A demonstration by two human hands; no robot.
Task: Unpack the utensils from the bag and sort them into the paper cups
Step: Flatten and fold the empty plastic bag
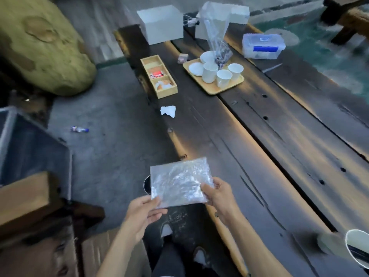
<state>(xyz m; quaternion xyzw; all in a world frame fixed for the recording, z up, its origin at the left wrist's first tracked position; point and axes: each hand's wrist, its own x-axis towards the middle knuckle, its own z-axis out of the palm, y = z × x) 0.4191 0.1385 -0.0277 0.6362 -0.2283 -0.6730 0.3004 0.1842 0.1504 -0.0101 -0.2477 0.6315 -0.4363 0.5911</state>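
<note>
I hold a flat, crinkled clear plastic bag [178, 181] in front of me, above the near edge of the dark wooden table [279, 156]. My left hand [142, 213] pinches its lower left corner. My right hand [218, 193] grips its lower right corner. What is inside the bag cannot be made out. Several white paper cups [223, 76] stand on a wooden tray [215, 89] far up the table, with a taller clear plastic bag [216, 35] standing among them. At the bottom right edge another white cup [357, 249] holds something dark.
A wooden compartment box [158, 76] with small packets sits left of the tray. A crumpled tissue [168, 110] lies on the table. Two white boxes [161, 24] and a clear lidded container [263, 46] stand at the far end. A large rock [40, 43] lies on the floor at left.
</note>
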